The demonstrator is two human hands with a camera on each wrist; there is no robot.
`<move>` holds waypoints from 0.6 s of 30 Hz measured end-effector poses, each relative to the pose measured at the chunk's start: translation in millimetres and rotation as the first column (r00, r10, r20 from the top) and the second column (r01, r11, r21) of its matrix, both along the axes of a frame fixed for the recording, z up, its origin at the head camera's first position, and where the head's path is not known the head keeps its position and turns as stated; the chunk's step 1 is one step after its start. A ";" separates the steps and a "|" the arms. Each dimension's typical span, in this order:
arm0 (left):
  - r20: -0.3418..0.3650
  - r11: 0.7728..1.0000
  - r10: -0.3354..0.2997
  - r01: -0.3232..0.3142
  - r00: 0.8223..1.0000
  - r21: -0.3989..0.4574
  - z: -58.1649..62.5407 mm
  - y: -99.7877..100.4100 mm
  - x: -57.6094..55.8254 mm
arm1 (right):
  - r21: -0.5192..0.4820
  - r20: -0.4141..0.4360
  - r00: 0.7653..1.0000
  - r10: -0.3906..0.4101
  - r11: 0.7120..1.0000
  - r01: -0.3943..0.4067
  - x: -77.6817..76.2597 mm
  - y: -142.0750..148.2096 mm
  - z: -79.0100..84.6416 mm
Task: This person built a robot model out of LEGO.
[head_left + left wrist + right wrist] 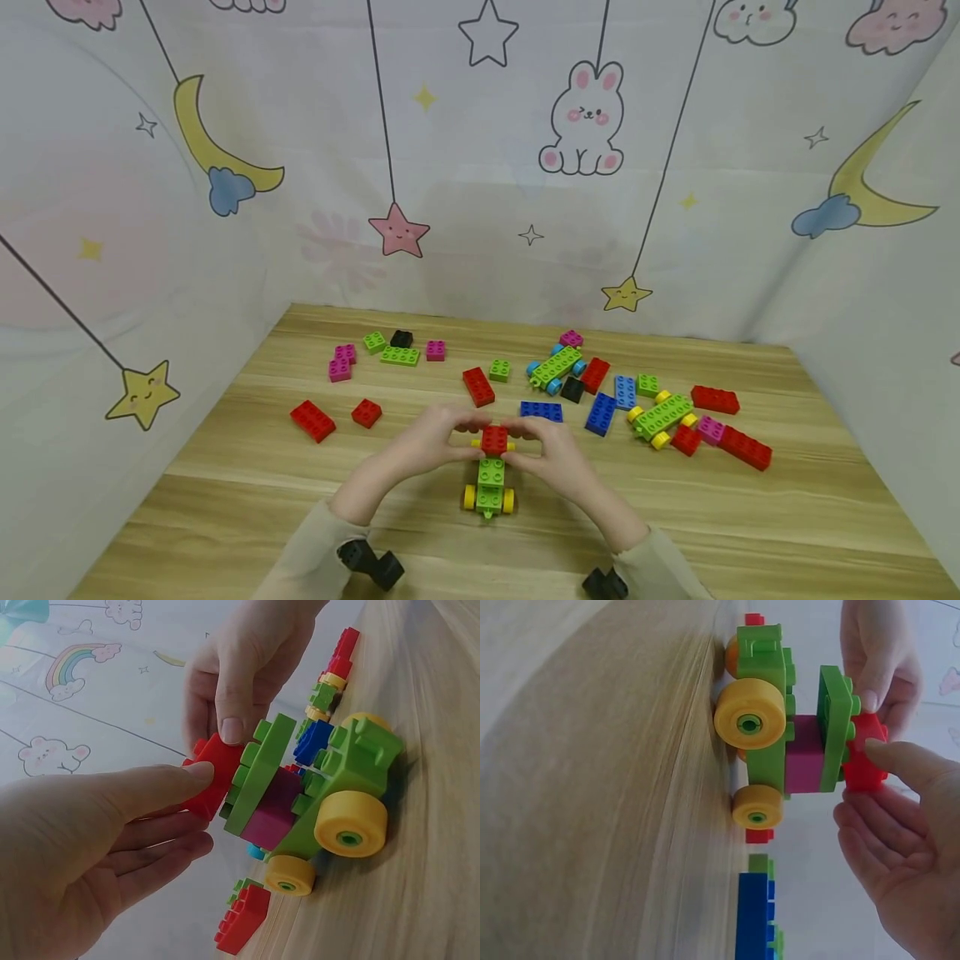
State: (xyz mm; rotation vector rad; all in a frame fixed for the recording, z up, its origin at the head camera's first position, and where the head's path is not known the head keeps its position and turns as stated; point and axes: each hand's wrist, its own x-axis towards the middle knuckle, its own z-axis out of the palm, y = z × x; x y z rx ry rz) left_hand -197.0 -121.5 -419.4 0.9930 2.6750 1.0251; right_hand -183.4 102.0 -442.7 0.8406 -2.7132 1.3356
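Both hands pinch one red brick (pixel 494 440) between thumb and fingers, the left hand (pixel 431 437) from the left and the right hand (pixel 553 454) from the right. That brick sits against the studs of a long green brick (pixel 835 727), toward its far end. Beneath the green brick is a magenta brick (pixel 804 754), stacked on a green car base (pixel 360 761) with yellow wheels (pixel 351 823). The car base rests on the wooden table, its near end toward the person. Whether the red brick is fully pressed down, I cannot tell.
Loose red bricks (pixel 312 421) lie to the left. Magenta, green and black bricks are scattered farther back. Behind the hands is a blue brick (pixel 542 411). Two more green car bases (pixel 556 367) stand among several bricks on the right. A patterned cloth (pixel 480 250) hangs behind the table.
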 end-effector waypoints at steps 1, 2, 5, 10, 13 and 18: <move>0.002 1.000 -0.003 0.003 1.000 0.000 0.1 -0.3 -0.1 | 0.000 0.007 1.000 0.001 1.000 -0.001 0.0 -0.1 0.1; 0.004 1.000 -0.007 0.007 1.000 0.000 0.5 -0.5 0.0 | -0.001 0.016 1.000 0.002 1.000 -0.002 0.0 -0.2 0.2; 0.000 1.000 -0.012 0.012 1.000 -0.007 0.7 -0.9 0.2 | 0.000 0.031 1.000 0.006 1.000 -0.006 0.3 -0.6 0.2; -0.001 1.000 0.000 0.000 1.000 -0.022 1.5 0.5 1.6 | 0.010 0.025 1.000 0.003 1.000 -0.003 0.8 -0.8 0.4; 0.008 1.000 0.008 -0.008 1.000 -0.021 2.3 1.6 2.7 | 0.012 0.026 1.000 -0.003 1.000 0.003 1.1 -0.9 0.8; 0.004 1.000 0.008 -0.008 1.000 -0.013 2.2 2.1 3.3 | 0.015 0.022 1.000 -0.003 1.000 0.002 0.3 -1.0 0.3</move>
